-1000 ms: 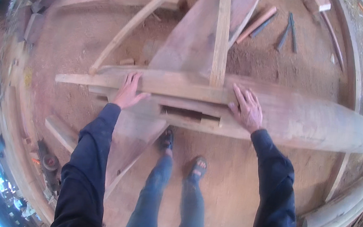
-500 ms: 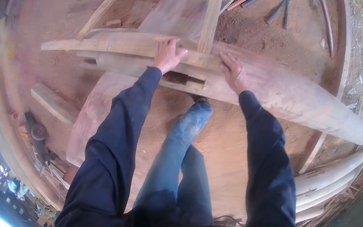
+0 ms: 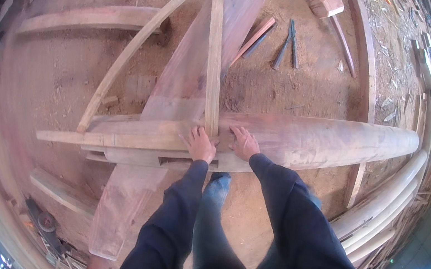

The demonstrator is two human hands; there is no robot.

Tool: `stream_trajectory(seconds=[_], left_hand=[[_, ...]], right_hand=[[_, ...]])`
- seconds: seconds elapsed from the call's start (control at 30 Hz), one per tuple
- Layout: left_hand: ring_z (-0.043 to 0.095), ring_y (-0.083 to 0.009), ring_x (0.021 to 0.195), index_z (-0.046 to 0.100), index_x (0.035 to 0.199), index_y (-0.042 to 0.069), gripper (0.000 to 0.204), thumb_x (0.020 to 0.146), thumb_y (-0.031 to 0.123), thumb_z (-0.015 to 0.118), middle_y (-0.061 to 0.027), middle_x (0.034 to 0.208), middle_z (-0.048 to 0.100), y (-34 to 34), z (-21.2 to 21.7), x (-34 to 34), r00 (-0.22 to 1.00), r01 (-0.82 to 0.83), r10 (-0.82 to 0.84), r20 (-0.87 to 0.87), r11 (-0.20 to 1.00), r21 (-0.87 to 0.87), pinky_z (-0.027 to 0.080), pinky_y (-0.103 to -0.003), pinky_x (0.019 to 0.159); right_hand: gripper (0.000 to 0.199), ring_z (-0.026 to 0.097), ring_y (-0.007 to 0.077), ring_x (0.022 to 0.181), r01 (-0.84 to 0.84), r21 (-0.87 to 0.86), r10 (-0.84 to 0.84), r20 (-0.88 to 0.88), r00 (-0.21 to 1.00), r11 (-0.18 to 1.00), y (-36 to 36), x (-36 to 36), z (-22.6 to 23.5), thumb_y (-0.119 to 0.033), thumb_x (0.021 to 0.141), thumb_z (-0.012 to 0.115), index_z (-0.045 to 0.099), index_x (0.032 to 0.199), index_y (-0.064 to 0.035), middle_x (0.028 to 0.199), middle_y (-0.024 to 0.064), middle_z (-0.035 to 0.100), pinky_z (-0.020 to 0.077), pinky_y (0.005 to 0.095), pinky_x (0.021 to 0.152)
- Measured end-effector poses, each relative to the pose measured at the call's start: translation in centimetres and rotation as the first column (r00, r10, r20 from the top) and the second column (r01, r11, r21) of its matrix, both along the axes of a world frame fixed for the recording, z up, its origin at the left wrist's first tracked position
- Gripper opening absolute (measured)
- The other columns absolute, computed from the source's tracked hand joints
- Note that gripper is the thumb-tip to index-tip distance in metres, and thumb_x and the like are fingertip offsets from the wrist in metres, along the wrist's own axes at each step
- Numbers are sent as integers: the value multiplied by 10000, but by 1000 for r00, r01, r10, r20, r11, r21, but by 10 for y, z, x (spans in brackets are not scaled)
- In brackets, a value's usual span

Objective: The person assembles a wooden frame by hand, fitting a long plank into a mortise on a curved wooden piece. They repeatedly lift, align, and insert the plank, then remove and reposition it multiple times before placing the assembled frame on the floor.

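A long tapered timber lies crosswise before me, with slots cut in its near side. On it rests a light wooden frame: a bottom strip, a straight upright strip and a curved strip. My left hand lies on the bottom strip at the foot of the upright, fingers spread and partly covering the joint. Just right of that joint, my right hand rests palm down on the timber, fingers stretched. Neither hand appears to grasp anything. Under the timber, a wide reddish plank runs away from me.
Beyond the timber lie a wooden mallet, several chisel-like tools and a curved beam. A long board passes beneath the timber's right part. Shaped timbers are stacked at right. A dark power tool sits lower left.
My hands have come closer together, the left now at the upright's foot. The view has shifted, so the timber appears lower and tilted, and the whole mallet shows.
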State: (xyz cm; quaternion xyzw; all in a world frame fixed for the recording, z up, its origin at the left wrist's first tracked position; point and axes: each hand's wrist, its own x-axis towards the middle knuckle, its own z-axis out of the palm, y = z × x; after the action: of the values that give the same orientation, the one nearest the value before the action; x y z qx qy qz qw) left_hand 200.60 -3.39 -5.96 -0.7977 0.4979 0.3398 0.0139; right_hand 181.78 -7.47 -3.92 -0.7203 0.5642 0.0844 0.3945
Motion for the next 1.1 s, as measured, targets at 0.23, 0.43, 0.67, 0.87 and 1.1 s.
stream_trajectory(seconds=[0.23,0.43,0.67,0.87,1.1], left_hand=[[362,-360,1512,498,1446,103,785,828,426,857,-124,1519,479,-5,0,-2,1000,-7,9,-20,997,70,15,-690,1299],[376,-378,1495,464,1494,101,705,870,257,751,-132,1498,478,-11,3,-1,995,76,-83,60,991,111,107,-695,1289],[347,-384,1522,429,1532,100,862,795,258,849,-158,1558,423,-19,11,-5,994,-79,90,-61,983,165,63,-724,1278],[292,-370,1570,387,1565,64,968,758,225,898,-121,1604,392,-8,10,-3,995,16,-44,88,955,297,65,-698,1293],[263,-367,1591,360,1580,54,998,770,251,910,-115,1632,351,-41,36,-9,997,-41,2,77,858,511,56,-657,1312]], right_hand=[[591,570,404,1323,-37,-27,30,-223,974,999,-1,32,-16,-253,902,754,540,1437,-119,1369,194,582,480,505,1096],[421,620,433,1261,53,105,-63,100,993,993,-58,91,40,-340,955,658,648,1296,-92,1277,238,638,525,534,1041],[419,683,445,1185,-267,346,208,199,958,899,-143,49,29,-335,976,627,687,1304,-81,1226,238,718,554,562,1013],[449,702,451,1138,-360,449,309,184,933,818,-259,-13,-14,-317,977,637,676,1357,-80,1233,227,728,575,548,974],[393,720,465,1008,-74,222,27,208,978,972,-418,-148,-47,-278,985,662,678,1331,-92,1093,222,748,583,548,879]])
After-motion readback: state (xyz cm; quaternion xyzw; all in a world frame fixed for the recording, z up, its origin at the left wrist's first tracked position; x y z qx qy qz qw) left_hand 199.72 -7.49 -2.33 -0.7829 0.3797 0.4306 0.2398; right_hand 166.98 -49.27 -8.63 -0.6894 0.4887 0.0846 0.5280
